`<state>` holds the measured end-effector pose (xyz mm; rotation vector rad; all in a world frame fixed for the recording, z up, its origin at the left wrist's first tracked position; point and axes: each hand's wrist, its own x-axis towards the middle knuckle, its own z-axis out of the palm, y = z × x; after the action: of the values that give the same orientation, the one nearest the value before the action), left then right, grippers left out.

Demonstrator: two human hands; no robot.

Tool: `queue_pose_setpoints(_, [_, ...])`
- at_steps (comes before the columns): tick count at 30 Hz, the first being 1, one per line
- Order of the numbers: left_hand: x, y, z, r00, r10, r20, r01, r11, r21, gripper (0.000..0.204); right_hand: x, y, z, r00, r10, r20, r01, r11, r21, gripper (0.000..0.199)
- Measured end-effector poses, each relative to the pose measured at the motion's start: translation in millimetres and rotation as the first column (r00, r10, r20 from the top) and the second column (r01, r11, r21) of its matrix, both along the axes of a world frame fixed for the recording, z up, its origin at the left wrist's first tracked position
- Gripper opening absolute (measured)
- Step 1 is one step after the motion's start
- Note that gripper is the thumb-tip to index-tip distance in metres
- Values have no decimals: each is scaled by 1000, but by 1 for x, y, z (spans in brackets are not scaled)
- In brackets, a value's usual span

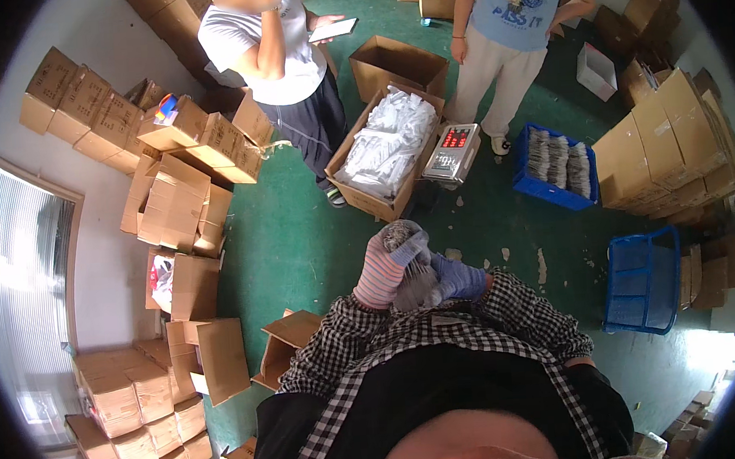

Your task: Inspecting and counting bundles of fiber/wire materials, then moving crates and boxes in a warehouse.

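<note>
Stacked cardboard boxes [176,199] are leaning along the wall at the left, above the green floor [301,242]. The left hand [384,266], in a pink striped glove, is closing its grip on the top of a grey bundle [412,277] held up before the chest, while the right hand [457,279], in a blue glove, is clamping the bundle's side. Beyond, an open carton of white packets [387,144] is sitting beside a scale [451,153], with blue crates [640,280] lying further right
</note>
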<state>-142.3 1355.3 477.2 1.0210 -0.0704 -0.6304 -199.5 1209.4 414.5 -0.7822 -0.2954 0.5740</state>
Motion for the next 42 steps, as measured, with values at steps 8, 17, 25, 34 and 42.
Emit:
queue_pose_setpoints(8, [-19,-21,1,999,-8,50,7,1000,28,11,-28,6,-13,990,-106,88,125,959,-254,83])
queue_pose_setpoints(17, [-12,-15,1,983,4,183,15,994,-107,38,-28,11,-62,848,-114,518,457,654,-603,64])
queue_pose_setpoints(25, [0,11,-3,956,-193,220,209,976,-54,59,-32,0,-39,809,-163,565,580,380,-721,52])
queue_pose_setpoints(34, [-13,12,-11,945,-92,315,102,995,-18,52,-34,13,11,814,-485,319,580,645,-498,45])
queue_pose_setpoints(42, [-22,8,0,944,-41,328,36,999,22,34,-40,2,17,733,-284,618,680,314,-663,40])
